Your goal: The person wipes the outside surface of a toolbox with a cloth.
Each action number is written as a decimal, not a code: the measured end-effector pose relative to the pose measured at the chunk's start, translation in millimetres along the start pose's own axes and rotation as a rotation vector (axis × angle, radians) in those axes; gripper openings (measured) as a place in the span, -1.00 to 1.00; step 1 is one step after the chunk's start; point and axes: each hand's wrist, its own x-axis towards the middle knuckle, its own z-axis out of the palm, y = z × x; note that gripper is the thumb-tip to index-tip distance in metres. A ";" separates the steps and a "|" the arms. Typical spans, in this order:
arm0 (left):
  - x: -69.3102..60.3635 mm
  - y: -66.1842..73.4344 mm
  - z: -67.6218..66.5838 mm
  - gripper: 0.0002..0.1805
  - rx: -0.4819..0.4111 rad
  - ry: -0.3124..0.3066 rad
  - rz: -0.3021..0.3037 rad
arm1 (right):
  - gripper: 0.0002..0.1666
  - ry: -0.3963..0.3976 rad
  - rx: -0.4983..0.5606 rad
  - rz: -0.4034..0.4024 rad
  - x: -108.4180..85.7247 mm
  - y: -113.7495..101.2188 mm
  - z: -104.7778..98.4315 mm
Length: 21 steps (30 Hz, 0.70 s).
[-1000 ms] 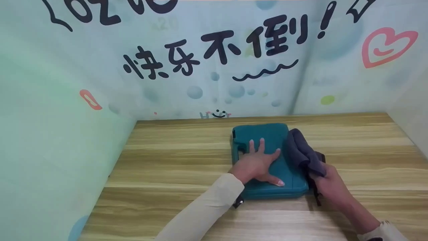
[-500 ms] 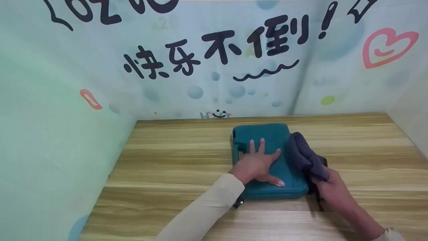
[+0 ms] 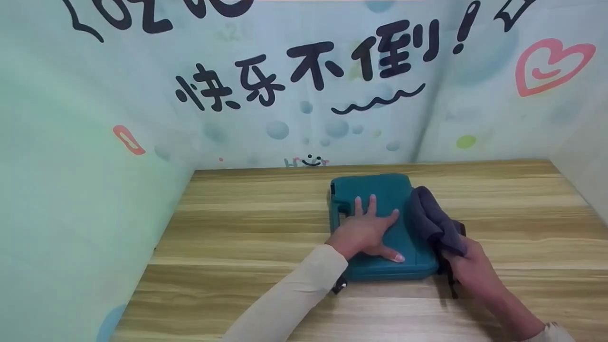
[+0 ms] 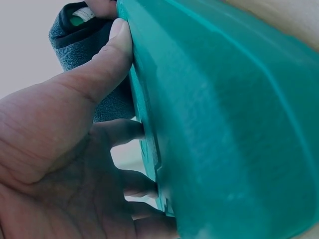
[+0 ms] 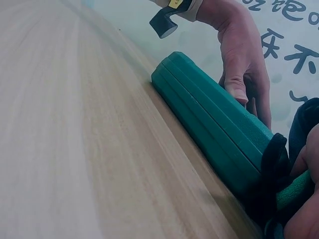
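A teal hard plastic case [image 3: 387, 190] lies flat and closed on the wooden table. My left hand [image 3: 363, 233] rests on its lid with the fingers spread straight; in the left wrist view the thumb and fingertips of that hand [image 4: 55, 144] touch the lid. At the case's right edge, my right hand [image 3: 475, 268] grips a folded dark grey-blue cloth [image 3: 430, 216], which lies against that edge. A pale tag shows on the cloth [image 4: 75, 47] in the left wrist view. The right fingertips are hidden under the cloth in the head view.
The wood-grain table [image 3: 247, 237] extends on both sides of the case. A printed backdrop [image 3: 247, 133] with black characters stands behind it. A dark cord [image 3: 452, 285] hangs by the case's lower right corner.
My right hand and the cloth shifted slightly right and down along the case's edge over the first half second, then stayed nearly still. The left hand and case have not moved.
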 end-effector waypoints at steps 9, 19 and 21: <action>3.9 -4.1 -2.1 0.15 -0.011 0.009 0.008 | -0.90 0.028 0.024 -0.010 9.7 -0.4 -0.6; 8.1 -6.9 -4.6 0.13 -0.024 0.009 0.007 | -0.84 0.089 0.081 -0.013 16.4 -1.8 8.1; 8.6 -6.5 -4.2 0.12 -0.027 0.012 0.007 | -0.86 0.097 0.071 -0.024 13.0 -1.4 10.6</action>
